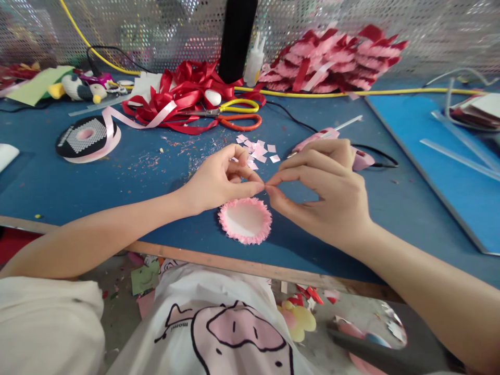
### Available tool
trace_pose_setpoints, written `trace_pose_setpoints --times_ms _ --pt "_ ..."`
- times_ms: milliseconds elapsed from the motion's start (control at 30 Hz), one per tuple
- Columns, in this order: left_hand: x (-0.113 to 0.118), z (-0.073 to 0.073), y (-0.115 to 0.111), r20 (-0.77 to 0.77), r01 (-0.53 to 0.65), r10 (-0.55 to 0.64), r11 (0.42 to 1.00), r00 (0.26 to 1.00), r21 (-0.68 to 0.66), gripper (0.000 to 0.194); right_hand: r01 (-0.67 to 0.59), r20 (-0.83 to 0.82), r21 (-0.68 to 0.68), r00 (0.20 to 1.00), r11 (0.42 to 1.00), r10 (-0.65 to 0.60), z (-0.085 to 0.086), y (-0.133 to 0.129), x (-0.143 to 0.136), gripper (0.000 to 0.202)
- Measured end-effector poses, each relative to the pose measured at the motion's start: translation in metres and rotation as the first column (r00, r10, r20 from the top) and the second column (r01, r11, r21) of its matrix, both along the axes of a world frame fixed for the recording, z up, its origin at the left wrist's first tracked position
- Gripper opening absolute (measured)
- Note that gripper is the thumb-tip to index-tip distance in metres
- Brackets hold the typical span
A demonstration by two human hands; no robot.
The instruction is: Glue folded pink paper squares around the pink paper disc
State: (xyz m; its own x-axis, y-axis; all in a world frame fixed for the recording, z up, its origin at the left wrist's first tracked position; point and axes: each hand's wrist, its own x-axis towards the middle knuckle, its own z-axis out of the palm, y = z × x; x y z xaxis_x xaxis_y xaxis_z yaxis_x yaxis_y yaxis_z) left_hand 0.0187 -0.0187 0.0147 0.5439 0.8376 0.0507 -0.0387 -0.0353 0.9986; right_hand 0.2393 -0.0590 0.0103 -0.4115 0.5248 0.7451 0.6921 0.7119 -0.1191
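Observation:
My left hand (224, 179) and my right hand (324, 195) meet fingertip to fingertip above the blue table (148, 182). Both are pinched closed on something too small to make out. Just below the fingertips lies a white oval piece (245, 219) edged all round with pink fringe. Small pale pink squares (258, 150) are scattered behind my hands. A pink glue gun (318, 138), partly hidden by my right hand, rests on the table with a clear stick in its rear.
Scissors (238, 114) lie by tangled red ribbon (175, 96). A ribbon spool (88, 138) sits at left. Behind are a glue bottle (254, 62), a black upright object (237, 39) and pink-red petal strips (336, 60). A blue board (441, 156) is at right.

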Motion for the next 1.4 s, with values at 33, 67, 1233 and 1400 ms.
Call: trace_pose_setpoints --times_ms 33,67,1233,1400 --pt "0.000 -0.001 0.000 0.006 0.002 -0.002 1.000 1.000 -0.027 0.050 0.015 0.023 0.007 1.000 1.000 -0.015 0.000 0.000 0.000 0.008" --pt "-0.001 -0.002 0.001 0.016 0.005 -0.004 0.998 1.000 -0.058 0.051 0.028 0.052 0.011 0.998 1.000 -0.028 0.000 0.000 0.001 0.009" --pt "-0.004 -0.010 0.011 -0.009 0.001 -0.001 1.000 1.000 0.007 0.048 -0.281 0.121 0.036 0.954 0.959 0.275 0.005 0.011 0.015 0.022" --pt "-0.003 -0.005 0.010 -0.035 -0.071 0.072 0.997 0.997 0.024 0.042 -0.449 0.367 -0.133 0.806 0.884 0.465 0.003 0.006 0.016 0.032"
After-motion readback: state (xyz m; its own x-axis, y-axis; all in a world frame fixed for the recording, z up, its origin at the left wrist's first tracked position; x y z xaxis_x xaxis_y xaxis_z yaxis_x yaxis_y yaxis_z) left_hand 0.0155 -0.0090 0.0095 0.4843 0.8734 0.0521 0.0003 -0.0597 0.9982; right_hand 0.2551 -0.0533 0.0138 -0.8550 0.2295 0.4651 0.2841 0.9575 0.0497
